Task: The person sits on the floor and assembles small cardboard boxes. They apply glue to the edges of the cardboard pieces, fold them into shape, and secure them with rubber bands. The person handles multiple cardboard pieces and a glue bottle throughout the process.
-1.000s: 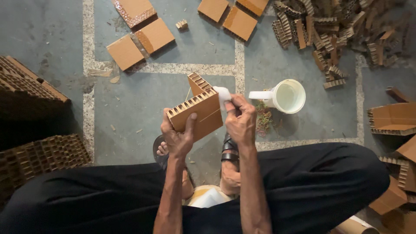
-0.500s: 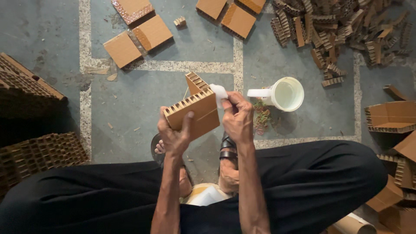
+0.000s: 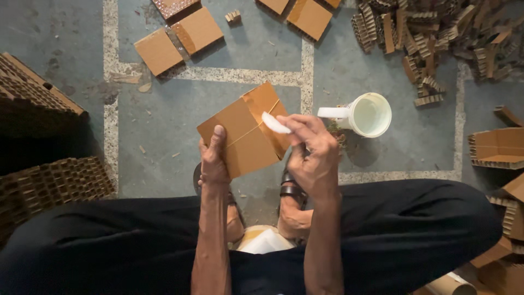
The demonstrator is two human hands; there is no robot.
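Head view, looking down at a seated person's lap and the floor (image 3: 164,109). The left hand (image 3: 214,164) grips the lower left edge of a honeycomb cardboard block (image 3: 240,134), thumb laid flat on its brown face, fingers closed round the back; the block is held above the knees, tilted, its face turned up toward the camera. A seam runs across the face, dividing it into two joined pieces. The right hand (image 3: 312,155) pinches a small white applicator (image 3: 275,123) between thumb and fingertips, fingers narrow, with its tip touching the block's upper right part near the seam. Just right of that hand, a white plastic mug (image 3: 367,114) stands on the floor, handle pointing left. Flat cardboard squares (image 3: 180,41) lie farther up the floor; a heap of honeycomb offcuts (image 3: 436,38) fills the upper right. Stacked honeycomb slabs (image 3: 38,142) sit at the left.
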